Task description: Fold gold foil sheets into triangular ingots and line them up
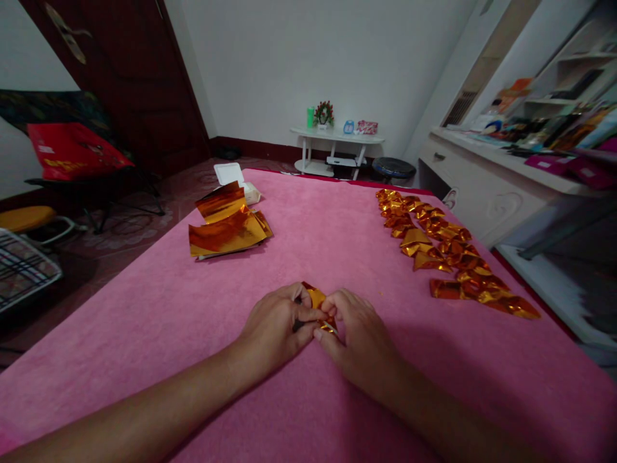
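Between my two hands, near the middle of the pink-covered table, is a partly folded sheet of gold foil paper. My left hand is closed on its left side, thumb and fingers pinching it. From the other side my right hand grips the same paper with bent fingers and thumb. The fingers hide much of the paper's shape. Flat gold foil sheets lie in a loose stack at the back left. Several folded gold foil pieces are lined up along the table's right side.
A white box with its lid up stands behind the stack. Right of the table is a white cabinet crowded with items. A red bag rests on a chair at left. A small white stand is by the far wall.
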Demonstrator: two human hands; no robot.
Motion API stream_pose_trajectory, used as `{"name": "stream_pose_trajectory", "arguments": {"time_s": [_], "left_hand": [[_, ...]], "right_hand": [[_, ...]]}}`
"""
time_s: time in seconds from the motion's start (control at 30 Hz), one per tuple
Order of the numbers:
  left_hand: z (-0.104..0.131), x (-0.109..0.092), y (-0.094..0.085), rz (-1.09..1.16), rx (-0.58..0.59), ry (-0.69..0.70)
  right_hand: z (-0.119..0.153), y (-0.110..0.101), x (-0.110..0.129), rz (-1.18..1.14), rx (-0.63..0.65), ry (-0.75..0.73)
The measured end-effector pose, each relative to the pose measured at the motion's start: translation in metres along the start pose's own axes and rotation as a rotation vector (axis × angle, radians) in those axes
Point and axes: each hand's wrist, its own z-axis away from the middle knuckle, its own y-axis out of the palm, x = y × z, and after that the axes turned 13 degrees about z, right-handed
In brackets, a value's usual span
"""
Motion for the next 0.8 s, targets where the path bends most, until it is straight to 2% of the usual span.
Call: {"name": "stream_pose_trajectory", "arguments": {"time_s": [0.13, 0.47, 0.63, 0.8], "left_hand": [[0.001, 0.0, 0.0, 0.008, -0.008, 0.006], [0.002, 0.002, 0.001, -0.016, -0.016, 0.005], [0.002, 0.002, 0.001, -0.03, -0.037, 0.009], [0.006, 0.004, 0.004, 0.064, -0.09, 0.018]], "right_hand": [[0.004, 0.007, 0.007, 0.062, -0.022, 0.036], [0.006, 0.008, 0.005, -0.076, -0.051, 0.037], [0.008, 0.008, 0.005, -0.035, -0.057, 0.045], [0.017, 0.009, 0.004, 0.09, -0.049, -0.058]]}}
